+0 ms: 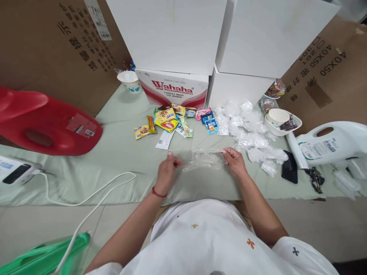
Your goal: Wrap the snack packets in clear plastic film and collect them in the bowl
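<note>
Over the table's near part, a clear, crumpled plastic bag (208, 161) stretches between my two hands. My right hand (235, 162) pinches its upper right corner between thumb and fingers. At the bag's left end, my left hand (166, 172) has its fingers curled in on the thin film; the fingertips are slightly blurred. Beyond the bag lie small wrapped snacks in a loose pile, among them a yellow cookie packet (165, 115), a green-and-white packet (185, 126) and a blue packet (211, 126). Right of these is a heap of clear plastic bags (243, 126).
A Wahaha carton (177, 89) and white boxes (172, 34) stand behind. At left are a red jug (57, 122), a paper cup (130, 82) and a white cable (94, 194). A bowl (286, 130), black phone (289, 168) and white jug (335, 141) sit at right.
</note>
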`<state>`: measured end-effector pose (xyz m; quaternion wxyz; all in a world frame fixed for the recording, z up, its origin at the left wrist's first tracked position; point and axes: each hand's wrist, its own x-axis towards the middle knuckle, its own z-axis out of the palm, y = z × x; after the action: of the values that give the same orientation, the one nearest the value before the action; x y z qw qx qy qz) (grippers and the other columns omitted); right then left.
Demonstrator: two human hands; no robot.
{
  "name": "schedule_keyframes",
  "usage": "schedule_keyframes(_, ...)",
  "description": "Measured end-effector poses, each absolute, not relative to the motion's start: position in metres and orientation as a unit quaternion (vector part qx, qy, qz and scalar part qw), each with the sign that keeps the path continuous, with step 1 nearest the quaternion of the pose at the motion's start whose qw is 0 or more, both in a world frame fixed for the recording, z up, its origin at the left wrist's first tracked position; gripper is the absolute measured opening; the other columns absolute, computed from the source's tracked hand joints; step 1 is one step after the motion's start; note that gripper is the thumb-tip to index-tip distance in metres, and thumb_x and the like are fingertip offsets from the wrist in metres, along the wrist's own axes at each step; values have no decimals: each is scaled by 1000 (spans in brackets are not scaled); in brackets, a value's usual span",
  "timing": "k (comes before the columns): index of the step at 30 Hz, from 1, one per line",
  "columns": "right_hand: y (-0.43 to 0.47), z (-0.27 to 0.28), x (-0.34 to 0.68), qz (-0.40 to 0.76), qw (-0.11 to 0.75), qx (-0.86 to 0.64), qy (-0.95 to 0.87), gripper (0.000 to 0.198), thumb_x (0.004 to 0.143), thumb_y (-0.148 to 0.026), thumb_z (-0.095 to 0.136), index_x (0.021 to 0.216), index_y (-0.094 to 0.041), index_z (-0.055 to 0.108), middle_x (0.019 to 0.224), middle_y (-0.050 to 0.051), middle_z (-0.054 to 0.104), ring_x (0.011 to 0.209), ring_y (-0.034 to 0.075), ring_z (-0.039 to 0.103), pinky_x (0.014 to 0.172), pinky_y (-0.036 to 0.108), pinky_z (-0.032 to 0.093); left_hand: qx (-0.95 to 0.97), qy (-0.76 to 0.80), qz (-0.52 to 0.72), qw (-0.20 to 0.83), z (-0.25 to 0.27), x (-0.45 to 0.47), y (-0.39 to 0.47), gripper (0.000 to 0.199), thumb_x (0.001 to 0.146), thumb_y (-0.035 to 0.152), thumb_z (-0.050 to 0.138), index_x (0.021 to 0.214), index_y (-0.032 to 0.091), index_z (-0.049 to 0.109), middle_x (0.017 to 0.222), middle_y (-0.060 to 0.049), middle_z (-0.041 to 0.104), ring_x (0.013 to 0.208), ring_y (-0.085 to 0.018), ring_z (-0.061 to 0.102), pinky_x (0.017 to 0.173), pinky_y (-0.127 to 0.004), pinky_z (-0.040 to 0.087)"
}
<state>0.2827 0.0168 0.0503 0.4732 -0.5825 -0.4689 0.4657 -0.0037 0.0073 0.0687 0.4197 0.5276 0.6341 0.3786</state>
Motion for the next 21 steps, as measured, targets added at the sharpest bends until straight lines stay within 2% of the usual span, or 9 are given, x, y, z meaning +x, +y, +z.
schedule_keyframes(1, 16, 54, 281, 456, 472, -583, -478, 43, 83, -64, 71, 90, -21, 71, 58, -6, 41, 54, 11, 34, 52, 25, 27, 555, 618, 337, 443, 68, 8, 16, 73, 99, 69, 19, 67, 22, 65, 74, -6, 68, 75, -21, 60, 69, -32, 46)
schedule_keyframes(3, 14, 62, 277, 442, 466, -585, -495, 43, 84, -65, 68, 90, -22, 72, 59, -5, 42, 54, 12, 35, 53, 26, 29, 606, 583, 272, 467, 65, 30, 31, 63, 91, 74, 41, 63, 21, 62, 67, -4, 63, 72, -20, 58, 66, -31, 42)
schedule_keyframes(5, 13, 71, 279, 435, 458, -590, -504, 43, 84, -65, 68, 91, -23, 73, 60, -4, 43, 55, 13, 36, 53, 27, 30, 629, 565, 239, 477, 62, 43, 39, 50, 77, 67, 67, 63, 20, 61, 65, -1, 59, 69, -18, 55, 64, -29, 39)
schedule_keyframes(7, 13, 81, 287, 445, 440, -597, -502, 43, 82, -64, 70, 95, -23, 74, 61, -3, 45, 55, 13, 35, 53, 27, 30, 625, 548, 242, 500, 61, 46, 44, 40, 66, 54, 78, 65, 18, 60, 66, 2, 58, 67, -15, 54, 64, -28, 39)
schedule_keyframes(10, 16, 89, 311, 478, 405, -607, -489, 42, 76, -60, 75, 96, -22, 74, 63, -3, 49, 56, 12, 35, 53, 26, 31, 580, 511, 282, 568, 66, 32, 48, 33, 64, 43, 79, 67, 19, 58, 66, 5, 57, 64, -13, 52, 63, -26, 40)
schedule_keyframes(15, 25, 81, 332, 452, 438, -644, -435, 31, 71, -48, 75, 88, -21, 70, 79, 1, 62, 68, 15, 49, 62, 27, 42, 427, 463, 315, 710, 89, 10, 41, 48, 55, 39, 92, 67, 19, 50, 70, 3, 62, 68, -15, 65, 68, -29, 51)
schedule_keyframes(18, 29, 73, 327, 424, 448, -672, -411, 26, 80, -47, 64, 88, -23, 64, 77, 1, 63, 69, 17, 54, 63, 29, 46, 400, 439, 275, 756, 95, 0, 35, 47, 59, 42, 93, 76, 20, 55, 70, 3, 64, 63, -14, 65, 63, -29, 53)
schedule_keyframes(21, 36, 69, 322, 306, 382, -726, -483, 25, 89, -46, 53, 79, -24, 58, 62, -1, 56, 62, 18, 52, 63, 30, 41, 444, 456, 250, 730, 86, -24, 46, 44, 62, 44, 91, 87, 20, 64, 71, 2, 66, 50, -10, 55, 53, -26, 48)
